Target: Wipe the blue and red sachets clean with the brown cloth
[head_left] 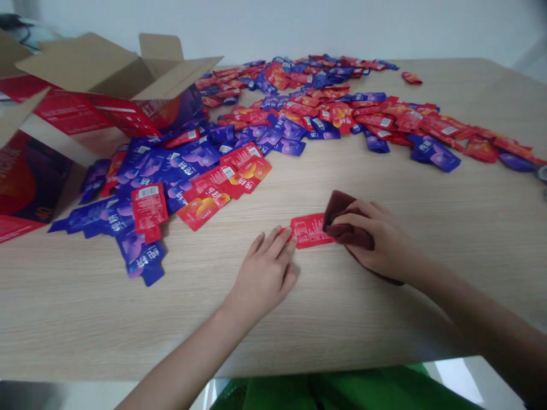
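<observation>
A red sachet (308, 231) lies flat on the table in front of me, its printed side up. With fingers stretched out, my left hand (265, 272) rests on the sachet's narrow left end. My right hand (378, 236) grips a folded dark brown cloth (342, 213), which covers the sachet's right end. Part of the cloth hangs below the palm to the table. Left of my hands, flat red sachets (205, 210) and purple sachets (141, 250) lie in an overlapping heap.
An open cardboard box (115, 108) with raised flaps stands at the back left, beside a second box (25, 176). Long piles of red and purple sachets (337, 114) stretch across the back of the wooden table (213, 330). One sachet (411, 78) lies apart at the far right.
</observation>
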Demonstrator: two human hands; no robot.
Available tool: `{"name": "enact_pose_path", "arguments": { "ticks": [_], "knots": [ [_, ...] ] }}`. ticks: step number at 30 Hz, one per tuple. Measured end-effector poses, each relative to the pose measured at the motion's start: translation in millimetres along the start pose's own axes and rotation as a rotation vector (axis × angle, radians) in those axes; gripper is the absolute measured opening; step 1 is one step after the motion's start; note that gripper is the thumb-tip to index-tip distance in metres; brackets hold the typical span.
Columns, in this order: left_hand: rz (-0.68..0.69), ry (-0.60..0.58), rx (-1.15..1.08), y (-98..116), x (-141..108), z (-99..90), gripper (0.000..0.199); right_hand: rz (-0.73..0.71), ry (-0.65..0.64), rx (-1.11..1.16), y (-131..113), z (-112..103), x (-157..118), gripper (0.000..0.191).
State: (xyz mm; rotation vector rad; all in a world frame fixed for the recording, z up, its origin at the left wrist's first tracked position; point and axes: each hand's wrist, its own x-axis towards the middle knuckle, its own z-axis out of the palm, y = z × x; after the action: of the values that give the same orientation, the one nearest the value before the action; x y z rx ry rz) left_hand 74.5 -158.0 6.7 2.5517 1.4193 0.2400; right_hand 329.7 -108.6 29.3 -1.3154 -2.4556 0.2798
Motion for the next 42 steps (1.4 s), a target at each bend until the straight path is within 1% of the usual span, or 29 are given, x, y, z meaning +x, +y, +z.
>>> {"name": "enact_pose_path", "arguments": {
  "ticks": [1,3,5,7,9,12,14,16,18,19,21,23,26,30,33,35,37,39,42],
  "knots": [
    [0.000,0.000,0.004,0.0,-0.1,0.1,0.048,-0.045,-0.011,0.002,-11.6,4.0,4.8,0.028],
    [-0.004,-0.003,0.008,0.3,0.0,-0.3,0.045,-0.127,-0.077,-0.002,-30.6,13.7,13.2,0.029],
    [-0.011,-0.006,0.006,0.9,0.5,-1.1,0.045,-0.146,-0.139,-0.010,-36.7,21.4,17.2,0.032],
    [-0.017,-0.006,0.003,1.7,1.0,-1.6,0.048,-0.089,-0.137,-0.009,-27.9,23.8,14.6,0.034],
    [-0.020,-0.002,0.002,2.8,1.2,-1.8,0.050,-0.003,-0.104,0.005,-8.7,20.8,7.2,0.031],
    [-0.020,0.019,0.013,4.1,2.7,-3.9,0.045,0.092,-0.087,0.086,20.3,10.6,-3.6,0.026],
    [-0.004,0.028,0.029,3.7,7.6,-8.9,0.043,0.105,-0.091,0.133,30.2,2.7,-4.3,0.025],
    [0.012,0.012,0.046,1.6,17.7,-16.9,0.036,0.090,-0.052,0.151,31.3,-4.1,2.0,0.024],
    [-0.009,-0.002,0.065,-2.2,32.0,-25.1,0.027,0.059,0.017,0.183,27.6,-8.3,13.1,0.031],
    [-0.044,0.004,0.076,-4.5,39.9,-28.0,0.026,0.042,0.042,0.210,25.5,-9.0,19.2,0.037],
    [-0.140,0.030,0.092,-8.6,54.7,-29.9,0.026,0.013,0.046,0.266,23.1,-6.8,29.8,0.050],
    [-0.215,0.033,0.088,-11.1,65.8,-26.3,0.027,0.009,0.019,0.296,24.0,-0.7,36.0,0.056],
    [-0.241,-0.006,0.052,-11.1,74.2,-16.3,0.036,0.020,-0.013,0.310,27.9,9.5,35.8,0.051],
    [-0.233,-0.021,-0.003,-10.2,76.6,-8.1,0.028,-0.002,0.011,0.331,27.0,13.6,27.0,0.049],
    [-0.188,0.007,-0.052,-8.9,75.2,-7.1,0.020,-0.008,0.021,0.355,22.2,9.6,21.1,0.047],
    [-0.155,0.051,-0.105,-5.6,72.7,-6.7,0.012,0.001,0.039,0.362,19.8,4.0,18.4,0.045],
    [-0.130,0.097,-0.132,-0.5,69.2,-5.9,0.011,-0.004,0.060,0.375,18.9,-4.5,16.5,0.042],
    [-0.110,0.124,-0.071,5.3,64.9,-5.3,0.016,-0.003,0.073,0.391,19.4,-15.3,15.1,0.037],
    [-0.040,0.157,0.130,12.0,58.8,-5.6,0.021,0.034,0.098,0.408,21.0,-30.3,12.1,0.032]
  ]
}}
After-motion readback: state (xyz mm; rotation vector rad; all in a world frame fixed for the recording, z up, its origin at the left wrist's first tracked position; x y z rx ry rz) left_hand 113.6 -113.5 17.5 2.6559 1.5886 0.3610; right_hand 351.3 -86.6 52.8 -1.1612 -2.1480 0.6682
